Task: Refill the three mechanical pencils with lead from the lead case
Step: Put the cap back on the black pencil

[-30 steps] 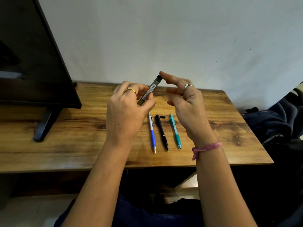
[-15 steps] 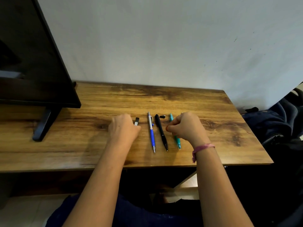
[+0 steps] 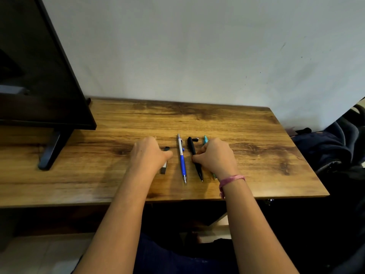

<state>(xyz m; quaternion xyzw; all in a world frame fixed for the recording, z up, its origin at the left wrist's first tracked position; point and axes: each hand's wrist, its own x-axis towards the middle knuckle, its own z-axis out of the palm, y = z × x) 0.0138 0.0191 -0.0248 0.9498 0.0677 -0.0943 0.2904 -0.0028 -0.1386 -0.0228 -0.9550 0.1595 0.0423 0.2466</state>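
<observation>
Three mechanical pencils lie side by side on the wooden table [image 3: 256, 155]: a blue-and-white pencil [image 3: 182, 161], a black pencil [image 3: 192, 147] and a teal pencil [image 3: 205, 139]. The dark lead case [image 3: 164, 168] lies flat on the table just left of the blue pencil. My left hand [image 3: 147, 156] rests on it, thumb across its middle and fingers curled around it. My right hand [image 3: 216, 157] is curled, its fingertips pinching the black pencil at mid-barrel. That hand hides most of the teal pencil. A small black cap [image 3: 195, 139] lies beside the black pencil's top.
A dark monitor [image 3: 39, 76] on a stand [image 3: 49, 153] occupies the table's left end. A white wall runs right behind the table. Dark blue fabric [image 3: 325, 147] is heaped beyond the right edge. The table's front edge is close below the pencil tips.
Both hands came down from in front of me to the table. The lead case went from held upright in the air to lying flat, and my right hand closed on the black pencil.
</observation>
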